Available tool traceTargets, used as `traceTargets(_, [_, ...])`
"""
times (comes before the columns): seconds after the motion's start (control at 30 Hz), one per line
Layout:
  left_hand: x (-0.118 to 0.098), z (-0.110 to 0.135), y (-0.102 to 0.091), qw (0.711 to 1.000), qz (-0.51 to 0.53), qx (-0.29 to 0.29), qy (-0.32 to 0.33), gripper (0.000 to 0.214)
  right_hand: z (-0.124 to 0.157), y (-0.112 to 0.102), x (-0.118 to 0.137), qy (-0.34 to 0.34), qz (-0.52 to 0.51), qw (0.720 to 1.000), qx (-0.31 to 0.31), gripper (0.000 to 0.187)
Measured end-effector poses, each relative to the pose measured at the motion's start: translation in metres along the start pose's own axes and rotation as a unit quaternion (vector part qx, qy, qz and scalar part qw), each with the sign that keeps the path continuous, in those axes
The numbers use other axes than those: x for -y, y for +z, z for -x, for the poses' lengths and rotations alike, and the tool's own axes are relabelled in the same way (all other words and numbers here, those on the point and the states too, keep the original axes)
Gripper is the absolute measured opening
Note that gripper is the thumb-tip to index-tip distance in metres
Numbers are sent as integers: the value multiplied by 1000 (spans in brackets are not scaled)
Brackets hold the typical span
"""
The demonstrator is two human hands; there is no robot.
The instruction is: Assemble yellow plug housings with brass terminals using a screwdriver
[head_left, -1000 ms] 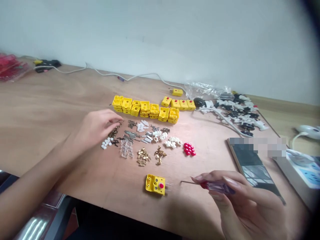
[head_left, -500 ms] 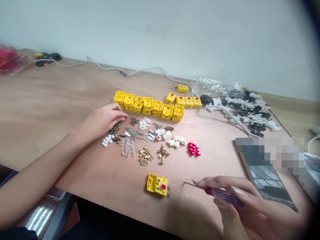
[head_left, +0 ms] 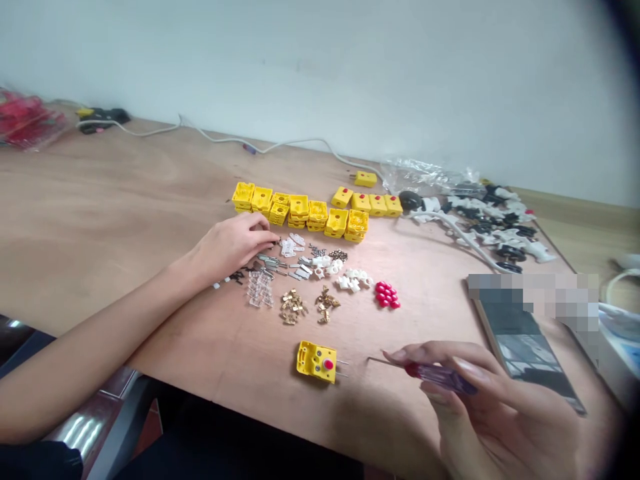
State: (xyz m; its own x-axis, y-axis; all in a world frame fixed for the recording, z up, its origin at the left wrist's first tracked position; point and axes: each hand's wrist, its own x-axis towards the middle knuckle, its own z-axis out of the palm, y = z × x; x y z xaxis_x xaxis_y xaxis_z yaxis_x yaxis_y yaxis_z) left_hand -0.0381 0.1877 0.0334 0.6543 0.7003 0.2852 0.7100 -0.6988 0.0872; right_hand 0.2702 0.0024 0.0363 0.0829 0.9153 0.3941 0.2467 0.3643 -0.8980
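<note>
1. Gripping a red-handled screwdriver [head_left: 440, 378] with a thin steel shaft, the right hand [head_left: 493, 407] is positioned at the lower right of the bench [head_left: 100, 200]. Its fingers [head_left: 440, 351] are closed around the handle.
2. The shaft points left, with its tip near the two metal pins of a yellow plug housing [head_left: 315, 361]. The tip and pins are not touching. The housing lies flat on the bench.
3. The left hand [head_left: 230, 247] is above the sorted small parts, with its fingers [head_left: 263, 233] curled downward. Whether they hold a part cannot be determined.
4. Separate piles lie on the bench: clear plastic pieces [head_left: 259, 288], brass clips [head_left: 293, 307], white plastic pieces [head_left: 350, 281] and red caps [head_left: 386, 294].
5. A row of yellow housings [head_left: 300, 211] lies beyond the piles.
</note>
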Motion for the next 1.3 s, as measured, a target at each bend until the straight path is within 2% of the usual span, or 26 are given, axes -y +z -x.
traceTargets(0.17, [-3,-8,3,1000,-8,-5,6,23,0,0,-1,-22,-8,1000,10,47])
traceTargets(0.37, [-10,-15,4,1000,-6,-24,15,19,1,-1,-4,-29,12,999,1,32])
traceTargets(0.5, [-26,-25,5,999,1,-25,38,17,0,-1,-4,-37,-6,999,12,43])
traceTargets(0.7, [-47,-39,18,998,-9,-25,55,18,-2,0,-3,-34,-2,999,5,38])
traceTargets(0.97, [-55,-50,25,999,-26,-32,35,23,-1,-5,-6,-60,-27,997,26,59])
traceTargets(1.3, [-55,-54,29,999,-29,-22,31,21,-1,-5,-5,-63,-25,997,32,63])
